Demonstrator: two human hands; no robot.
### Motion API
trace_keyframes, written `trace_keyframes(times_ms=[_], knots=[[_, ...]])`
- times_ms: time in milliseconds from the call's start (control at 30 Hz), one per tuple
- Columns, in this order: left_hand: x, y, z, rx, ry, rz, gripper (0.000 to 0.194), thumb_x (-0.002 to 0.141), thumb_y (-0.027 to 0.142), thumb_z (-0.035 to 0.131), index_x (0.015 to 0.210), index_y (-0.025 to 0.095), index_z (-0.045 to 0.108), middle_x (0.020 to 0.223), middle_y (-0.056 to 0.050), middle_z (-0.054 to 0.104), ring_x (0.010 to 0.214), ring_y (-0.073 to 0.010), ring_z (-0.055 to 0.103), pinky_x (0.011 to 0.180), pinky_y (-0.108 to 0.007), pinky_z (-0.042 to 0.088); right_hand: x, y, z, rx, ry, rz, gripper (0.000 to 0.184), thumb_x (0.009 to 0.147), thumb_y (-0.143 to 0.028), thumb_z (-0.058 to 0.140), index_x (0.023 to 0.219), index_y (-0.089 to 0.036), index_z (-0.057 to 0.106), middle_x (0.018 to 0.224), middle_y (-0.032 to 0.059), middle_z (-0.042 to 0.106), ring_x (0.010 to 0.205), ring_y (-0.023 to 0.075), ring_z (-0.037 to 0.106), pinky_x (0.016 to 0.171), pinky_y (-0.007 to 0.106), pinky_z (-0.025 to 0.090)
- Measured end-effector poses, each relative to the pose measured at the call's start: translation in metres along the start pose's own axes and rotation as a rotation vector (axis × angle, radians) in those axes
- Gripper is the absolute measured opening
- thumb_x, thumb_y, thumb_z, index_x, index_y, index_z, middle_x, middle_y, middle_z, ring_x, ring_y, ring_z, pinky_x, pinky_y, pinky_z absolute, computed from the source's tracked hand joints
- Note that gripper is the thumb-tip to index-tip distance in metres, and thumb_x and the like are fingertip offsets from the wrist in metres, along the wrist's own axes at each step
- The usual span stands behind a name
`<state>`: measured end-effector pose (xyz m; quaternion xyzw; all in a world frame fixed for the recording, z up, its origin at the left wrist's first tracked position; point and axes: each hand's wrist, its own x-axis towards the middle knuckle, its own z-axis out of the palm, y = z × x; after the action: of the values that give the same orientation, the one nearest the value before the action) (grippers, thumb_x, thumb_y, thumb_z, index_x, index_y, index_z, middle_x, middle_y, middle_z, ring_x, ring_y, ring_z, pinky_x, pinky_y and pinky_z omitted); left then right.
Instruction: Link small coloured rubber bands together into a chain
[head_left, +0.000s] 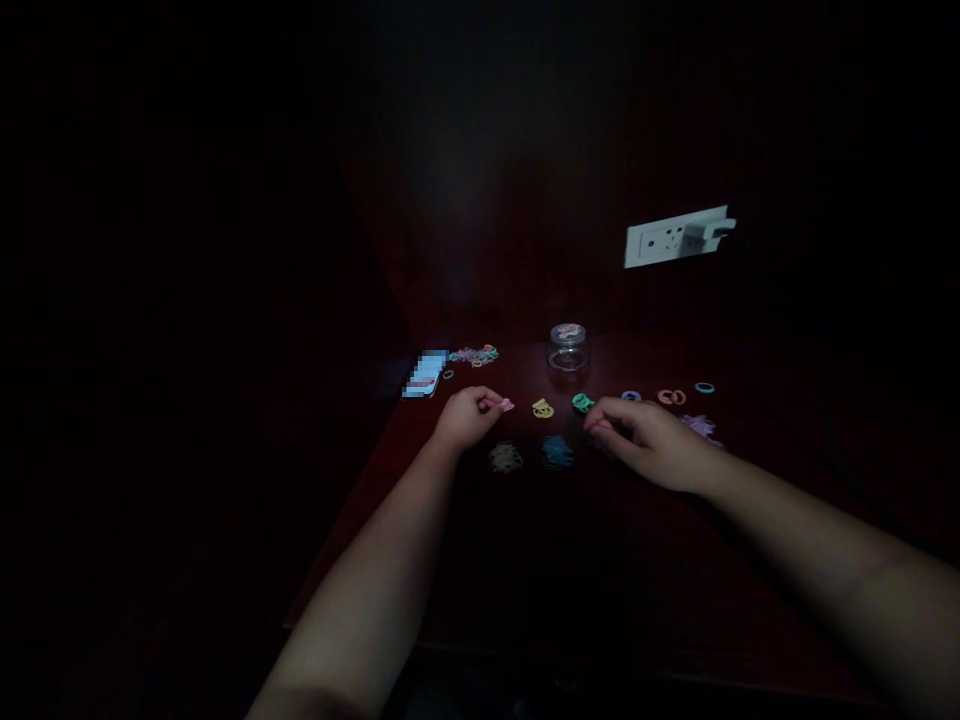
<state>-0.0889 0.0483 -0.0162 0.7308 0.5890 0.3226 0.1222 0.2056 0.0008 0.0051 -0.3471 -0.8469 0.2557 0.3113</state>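
My left hand [471, 415] is closed in a pinch, its fingertips on the pink hair ties [507, 405]. Yellow hair ties [543, 409] lie just to the right of them. My right hand [651, 438] has its thumb and fingers pressed together beside the green hair ties [582, 402]; whatever is between its fingertips is too small or hidden to tell. Past that hand are purple [631, 397] and orange hair ties [670, 397] and a single blue hair tie [704, 388]. Nearer me sit a pale yellowish pile of thin elastic bands [506, 457] and a blue pile [557, 452].
A clear lidded jar [568, 350] stands at the back of the dark table [525, 560]. Mixed bands [476, 356] lie beside a lit phone [426, 374] at the left edge. Purple bands [700, 429] are partly behind my right wrist. A wall socket [675, 238] holds a plug.
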Motion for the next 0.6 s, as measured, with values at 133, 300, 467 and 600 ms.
trace_keyframes(times_ms=[133,300,467,600], knots=[[0.0008,0.0013,-0.0001,0.045,0.031,0.108,0.021,0.084,0.040,0.067,0.091,0.021,0.075,0.090,-0.004,0.070,0.081,-0.0165,0.064,0.077,-0.029,0.051,0.0008,-0.0018,0.0002,0.007,0.002,0.001,0.015,0.093,-0.031,0.050,0.087,-0.020,0.059,0.072,0.0001,0.058,0.062,0.0137,0.049,0.056,0.026,0.037],[0.0027,0.0006,0.0021,0.019,-0.028,0.206,0.014,0.085,0.028,0.067,0.094,0.021,0.074,0.105,-0.005,0.074,0.100,-0.0193,0.067,0.097,-0.034,0.050,0.0007,-0.0050,0.0003,0.012,-0.007,0.019,0.017,0.093,-0.032,0.050,0.087,-0.020,0.059,0.069,-0.0008,0.055,0.060,0.0132,0.048,0.055,0.026,0.036],[0.0039,-0.0008,0.0036,0.023,-0.082,0.180,0.013,0.086,0.026,0.066,0.093,0.022,0.075,0.106,-0.003,0.075,0.101,-0.0184,0.069,0.099,-0.034,0.051,0.0006,-0.0059,0.0003,0.007,-0.005,0.016,0.015,0.092,-0.032,0.050,0.087,-0.020,0.059,0.068,-0.0017,0.053,0.060,0.0127,0.047,0.056,0.026,0.036],[0.0047,-0.0015,0.0027,0.035,-0.082,0.182,0.013,0.086,0.025,0.065,0.093,0.022,0.076,0.106,-0.003,0.075,0.101,-0.0186,0.069,0.098,-0.034,0.051,0.0008,-0.0037,0.0009,-0.002,-0.012,0.014,0.015,0.093,-0.032,0.050,0.088,-0.020,0.058,0.068,-0.0024,0.052,0.060,0.0124,0.047,0.056,0.025,0.036]])
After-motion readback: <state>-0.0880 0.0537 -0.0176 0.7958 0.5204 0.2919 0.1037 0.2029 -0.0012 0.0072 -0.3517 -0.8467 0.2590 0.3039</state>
